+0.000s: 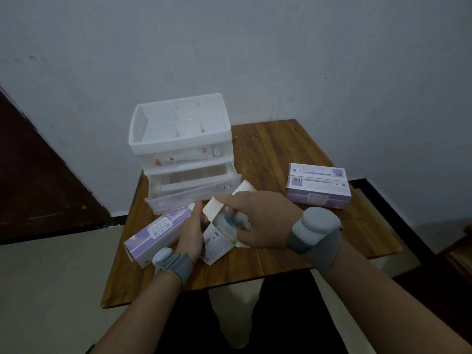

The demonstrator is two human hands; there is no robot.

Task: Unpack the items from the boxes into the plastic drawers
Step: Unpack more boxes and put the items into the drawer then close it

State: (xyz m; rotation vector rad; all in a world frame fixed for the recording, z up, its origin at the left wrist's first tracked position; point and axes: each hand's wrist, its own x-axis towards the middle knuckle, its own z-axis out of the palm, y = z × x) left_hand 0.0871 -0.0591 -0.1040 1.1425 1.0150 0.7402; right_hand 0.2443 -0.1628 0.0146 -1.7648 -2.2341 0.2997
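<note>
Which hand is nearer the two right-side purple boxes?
Right. The right hand, reaching into the open box, lies left of the two purple boxes; the left hand holds that box's far side.

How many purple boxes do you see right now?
4: the open box at front centre, the left box beside it, the rear box and front box together at right. More may be hidden.

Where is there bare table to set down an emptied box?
Bare wood: between the drawer unit and the stacked purple boxes, and along the near edge of the table. Crowded: the middle, around the open box and the lying purple box.
</note>
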